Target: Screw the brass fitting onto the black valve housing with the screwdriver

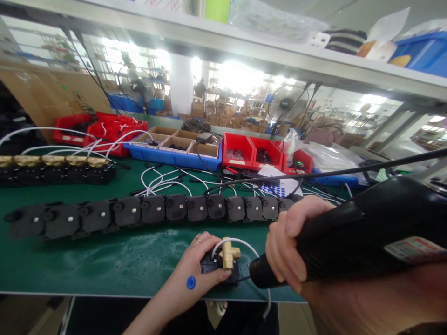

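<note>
Near the bench's front edge, my left hand is closed around a small black housing and steadies it on the green mat. A brass tee-shaped valve sits on the housing, and a white cable loops out of it. A blue round sticker is on the back of this hand. In my right hand is a large black electric screwdriver, held almost level. Its thin bit points left and meets the lower right side of the housing; the exact contact point is hidden.
A long row of black housings lies behind my hands. Further left stand brass-topped units. White cables tangle behind the row. Red bins and a blue divided tray line the back. A black cord crosses above the right hand.
</note>
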`<move>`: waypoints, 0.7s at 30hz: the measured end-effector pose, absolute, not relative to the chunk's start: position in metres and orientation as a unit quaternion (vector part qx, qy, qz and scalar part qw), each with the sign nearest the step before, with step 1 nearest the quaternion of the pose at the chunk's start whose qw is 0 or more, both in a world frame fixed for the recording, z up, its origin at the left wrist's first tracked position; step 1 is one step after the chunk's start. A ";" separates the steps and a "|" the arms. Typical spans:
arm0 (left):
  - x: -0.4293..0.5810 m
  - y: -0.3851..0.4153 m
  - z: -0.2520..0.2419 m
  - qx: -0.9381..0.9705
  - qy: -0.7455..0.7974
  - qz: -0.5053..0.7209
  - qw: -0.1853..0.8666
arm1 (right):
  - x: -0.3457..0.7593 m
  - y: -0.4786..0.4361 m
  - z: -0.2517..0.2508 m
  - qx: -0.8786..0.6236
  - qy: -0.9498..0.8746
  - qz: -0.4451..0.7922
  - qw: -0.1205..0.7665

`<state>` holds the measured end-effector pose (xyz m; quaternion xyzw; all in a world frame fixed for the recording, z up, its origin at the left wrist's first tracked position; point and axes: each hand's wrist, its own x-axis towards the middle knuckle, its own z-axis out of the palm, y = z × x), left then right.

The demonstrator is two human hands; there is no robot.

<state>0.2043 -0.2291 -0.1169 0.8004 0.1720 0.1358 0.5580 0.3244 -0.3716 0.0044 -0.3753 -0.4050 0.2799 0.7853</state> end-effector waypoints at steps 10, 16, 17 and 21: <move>0.208 -0.224 -0.117 0.832 0.143 0.108 0.525 | 0.326 -0.367 0.007 -0.397 -0.404 0.274 0.777; 0.212 -0.226 -0.113 0.869 0.097 0.116 0.472 | 0.316 -0.353 0.011 -0.435 -0.359 0.210 0.798; 0.212 -0.227 -0.114 0.869 0.097 0.121 0.470 | 0.314 -0.351 0.011 -0.445 -0.354 0.192 0.800; 0.209 -0.231 -0.121 0.868 0.088 0.125 0.472 | 0.308 -0.347 0.010 -0.456 -0.346 0.174 0.801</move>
